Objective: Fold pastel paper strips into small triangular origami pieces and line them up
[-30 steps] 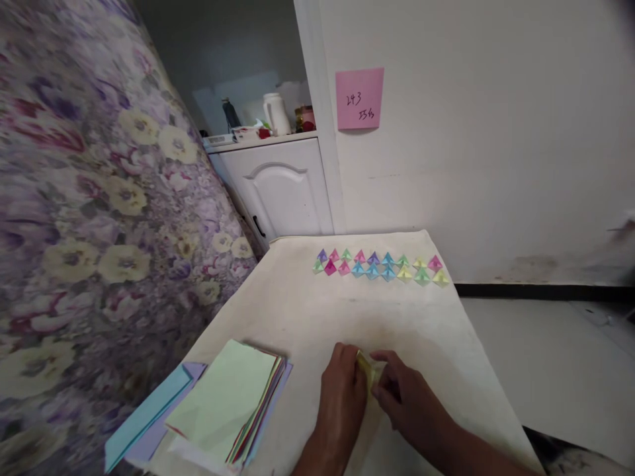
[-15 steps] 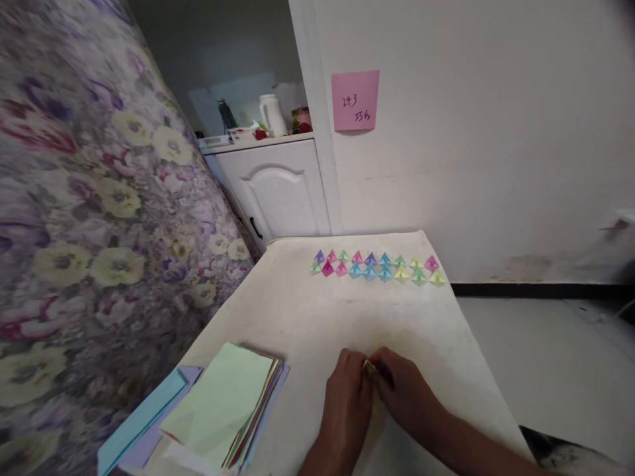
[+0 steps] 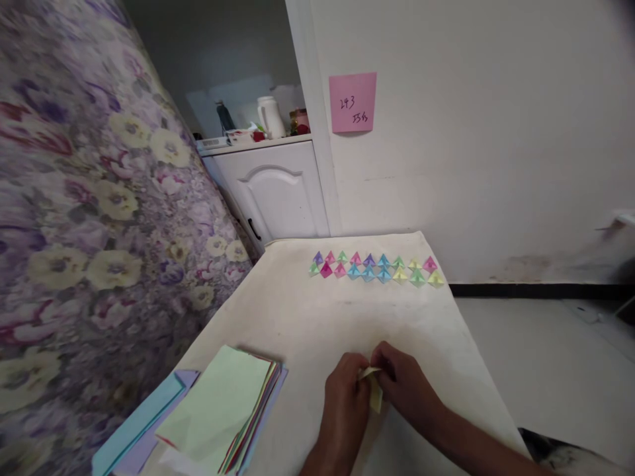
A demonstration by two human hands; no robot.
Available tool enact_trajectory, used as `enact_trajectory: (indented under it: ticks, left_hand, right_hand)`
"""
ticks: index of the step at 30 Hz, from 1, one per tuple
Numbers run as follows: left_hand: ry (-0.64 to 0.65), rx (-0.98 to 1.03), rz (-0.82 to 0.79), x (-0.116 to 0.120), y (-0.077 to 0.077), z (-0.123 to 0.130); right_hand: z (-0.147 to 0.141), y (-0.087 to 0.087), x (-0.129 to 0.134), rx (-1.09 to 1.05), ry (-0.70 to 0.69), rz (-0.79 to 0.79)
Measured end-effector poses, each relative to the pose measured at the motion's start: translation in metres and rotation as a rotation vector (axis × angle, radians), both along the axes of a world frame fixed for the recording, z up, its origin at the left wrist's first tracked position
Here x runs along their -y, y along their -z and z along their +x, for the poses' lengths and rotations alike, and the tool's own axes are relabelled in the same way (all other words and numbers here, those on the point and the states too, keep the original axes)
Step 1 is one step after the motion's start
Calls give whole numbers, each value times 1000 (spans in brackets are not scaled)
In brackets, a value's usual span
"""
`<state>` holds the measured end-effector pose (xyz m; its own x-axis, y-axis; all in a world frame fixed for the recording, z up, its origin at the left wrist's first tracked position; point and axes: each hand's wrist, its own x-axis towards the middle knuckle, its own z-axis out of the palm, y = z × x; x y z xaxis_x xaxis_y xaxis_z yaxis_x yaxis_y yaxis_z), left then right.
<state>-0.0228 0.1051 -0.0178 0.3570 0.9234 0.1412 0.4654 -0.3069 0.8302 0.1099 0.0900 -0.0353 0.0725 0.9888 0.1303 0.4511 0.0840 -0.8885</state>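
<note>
Between my two hands is a small folded piece of yellow paper [image 3: 376, 395], partly covered by my fingers. My left hand [image 3: 346, 390] is closed on its left side, thumb and fingers pinching the paper. On the other side my right hand [image 3: 403, 378] pinches its upper right edge. Both hands are just above the near part of the table, the fingertips almost meeting. Further back, two rows of small folded paper pieces [image 3: 368, 272] in purple, pink, green, blue and yellow stand along the table.
A stack of coloured paper [image 3: 218, 403], pale green on top, lies at the left, with blue folded paper [image 3: 141, 420] beside it. The cream-covered table [image 3: 278, 304] meets a wall bearing a pink note [image 3: 352, 102]. A floral curtain [image 3: 124, 264] hangs along the left edge.
The yellow paper now shows more of itself, with a flap hanging below my fingers. My right hand has risen slightly, and its fingers have shifted along the paper. The view has moved a little.
</note>
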Motion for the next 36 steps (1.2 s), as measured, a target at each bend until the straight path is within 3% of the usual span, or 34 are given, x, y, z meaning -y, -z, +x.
enact_trajectory:
  ticks: [9, 16, 22, 30, 36]
  left_hand:
    - [84, 204, -186, -8, -5, -5]
    - [274, 461, -425, -10, -29, -8]
    - [352, 545, -464, -8, -43, -13]
    - [240, 480, -330, -13, -31, -13]
    - [152, 389, -320, -15, -18, -15]
  right_hand:
    - [12, -6, -4, -197, -41, -52]
    - [20, -26, -1, -58, -150, 177]
    - [30, -36, -1, -103, -221, 169]
    - [35, -49, 5, -177, -355, 129]
    - [31, -44, 4, -55, -278, 182]
